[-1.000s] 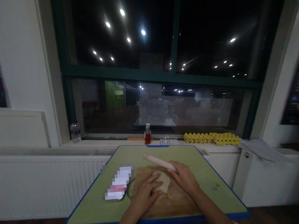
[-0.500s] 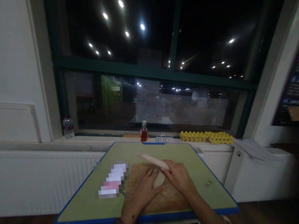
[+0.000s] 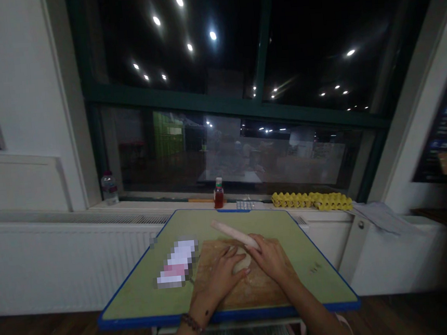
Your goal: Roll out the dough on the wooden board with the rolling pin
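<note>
Pale dough (image 3: 242, 261), one piece, lies on one wooden board (image 3: 258, 292) at the frame's lower centre, one left hand (image 3: 225, 272) splayed palm-down, unclenched, over its left side, while one right hand (image 3: 269, 260), angled from lower right, grasps one rolling pin (image 3: 233, 233).

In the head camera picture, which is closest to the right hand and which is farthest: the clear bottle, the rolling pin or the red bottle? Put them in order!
1. Rolling pin: held in the right hand.
2. Red bottle: beyond the hand, off to the left.
3. Clear bottle: also beyond it, but much farther left.
</note>
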The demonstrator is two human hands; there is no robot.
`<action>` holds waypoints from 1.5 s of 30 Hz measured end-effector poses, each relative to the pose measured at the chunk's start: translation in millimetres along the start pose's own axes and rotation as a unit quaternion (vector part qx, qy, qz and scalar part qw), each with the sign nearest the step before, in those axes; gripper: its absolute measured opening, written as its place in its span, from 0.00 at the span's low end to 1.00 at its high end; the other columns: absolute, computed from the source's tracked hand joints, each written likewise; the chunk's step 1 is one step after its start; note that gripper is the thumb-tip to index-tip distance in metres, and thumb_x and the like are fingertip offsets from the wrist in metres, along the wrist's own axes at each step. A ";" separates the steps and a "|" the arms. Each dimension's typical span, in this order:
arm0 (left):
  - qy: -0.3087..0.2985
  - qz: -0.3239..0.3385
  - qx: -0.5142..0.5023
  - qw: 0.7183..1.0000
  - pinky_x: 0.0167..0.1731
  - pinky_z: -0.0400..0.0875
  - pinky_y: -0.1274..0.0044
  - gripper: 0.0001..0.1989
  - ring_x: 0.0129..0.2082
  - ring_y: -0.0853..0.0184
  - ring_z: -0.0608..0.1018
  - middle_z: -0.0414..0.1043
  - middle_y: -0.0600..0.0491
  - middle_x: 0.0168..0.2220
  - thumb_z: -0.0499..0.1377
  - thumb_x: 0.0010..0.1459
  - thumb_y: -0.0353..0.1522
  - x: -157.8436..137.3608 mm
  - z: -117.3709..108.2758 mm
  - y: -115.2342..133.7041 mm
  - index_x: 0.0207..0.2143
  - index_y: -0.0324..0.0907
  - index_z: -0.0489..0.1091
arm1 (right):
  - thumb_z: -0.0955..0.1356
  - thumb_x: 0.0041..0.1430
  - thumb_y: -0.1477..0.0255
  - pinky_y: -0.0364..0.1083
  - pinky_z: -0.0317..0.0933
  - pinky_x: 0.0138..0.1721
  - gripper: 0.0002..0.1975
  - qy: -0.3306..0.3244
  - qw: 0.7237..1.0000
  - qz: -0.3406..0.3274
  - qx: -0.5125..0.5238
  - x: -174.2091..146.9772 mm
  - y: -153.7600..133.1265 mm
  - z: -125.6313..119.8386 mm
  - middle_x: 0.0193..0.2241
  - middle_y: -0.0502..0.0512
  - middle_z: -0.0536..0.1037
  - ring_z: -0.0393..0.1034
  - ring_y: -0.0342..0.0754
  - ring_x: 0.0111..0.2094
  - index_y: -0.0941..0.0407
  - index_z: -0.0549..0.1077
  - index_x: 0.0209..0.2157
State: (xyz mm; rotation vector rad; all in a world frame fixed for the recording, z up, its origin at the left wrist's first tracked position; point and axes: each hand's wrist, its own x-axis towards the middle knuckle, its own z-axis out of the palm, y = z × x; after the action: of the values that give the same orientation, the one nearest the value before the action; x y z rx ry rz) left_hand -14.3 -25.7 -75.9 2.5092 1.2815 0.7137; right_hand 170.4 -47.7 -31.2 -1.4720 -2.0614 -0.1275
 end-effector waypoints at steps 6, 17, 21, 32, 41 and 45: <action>0.010 0.015 -0.008 1.000 0.62 0.57 0.63 0.24 0.64 0.56 0.61 0.63 0.47 0.62 0.57 0.59 0.46 -0.2 2.3 -4.0 0.55 0.47 0.70 | 0.61 0.66 0.66 0.45 0.62 0.48 0.17 -0.015 1.000 0.008 0.003 -0.6 0.3 -1.3 0.47 0.55 0.78 0.74 0.49 0.45 0.53 0.71 0.52; 0.053 0.022 -0.024 0.998 0.61 0.57 0.61 0.28 0.60 0.55 0.65 0.66 0.48 0.60 0.61 0.56 0.46 -4.0 -7.0 3.5 0.57 0.47 0.66 | 0.65 0.63 0.64 0.44 0.60 0.47 0.14 -0.056 0.998 0.015 -0.038 0.3 -8.6 -8.6 0.43 0.53 0.80 0.73 0.50 0.44 0.52 0.75 0.48; 0.055 0.032 -0.047 0.997 0.60 0.60 0.64 0.27 0.59 0.57 0.67 0.67 0.49 0.59 0.60 0.57 0.44 -3.3 -6.6 -0.4 0.58 0.47 0.64 | 0.66 0.62 0.64 0.45 0.60 0.45 0.13 -0.065 0.995 0.021 -0.067 1.0 -10.0 -10.1 0.42 0.53 0.80 0.73 0.51 0.44 0.53 0.75 0.46; 0.043 0.071 -0.067 0.994 0.60 0.58 0.66 0.35 0.59 0.57 0.65 0.64 0.50 0.61 0.63 0.52 0.46 -7.7 -9.4 0.5 0.61 0.48 0.61 | 0.64 0.62 0.69 0.45 0.59 0.51 0.15 -0.045 0.999 -0.006 -0.027 0.8 6.5 10.2 0.47 0.53 0.78 0.71 0.49 0.49 0.52 0.73 0.49; 0.224 -0.012 -0.031 0.974 0.48 0.64 0.69 0.08 0.41 0.62 0.70 0.70 0.53 0.34 0.54 0.61 0.37 -20.4 -31.0 18.0 0.30 0.44 0.67 | 0.64 0.60 0.73 0.49 0.57 0.56 0.19 -0.064 0.997 -0.033 -0.003 -1.2 16.3 24.4 0.52 0.57 0.75 0.67 0.50 0.53 0.53 0.72 0.53; 0.225 0.018 0.054 0.973 0.55 0.59 0.64 0.08 0.49 0.59 0.68 0.72 0.50 0.43 0.53 0.60 0.35 -25.1 -35.5 26.2 0.39 0.45 0.70 | 0.64 0.59 0.72 0.49 0.59 0.55 0.20 -0.093 0.993 -0.067 0.004 -1.8 15.6 27.9 0.51 0.56 0.75 0.69 0.50 0.52 0.52 0.72 0.53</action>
State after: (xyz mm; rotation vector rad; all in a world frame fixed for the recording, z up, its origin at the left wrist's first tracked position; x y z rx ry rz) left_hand -27.1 -61.8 -42.6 2.5493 1.4461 1.3120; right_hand 173.2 -31.9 -58.9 -1.3856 -2.3082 -0.0367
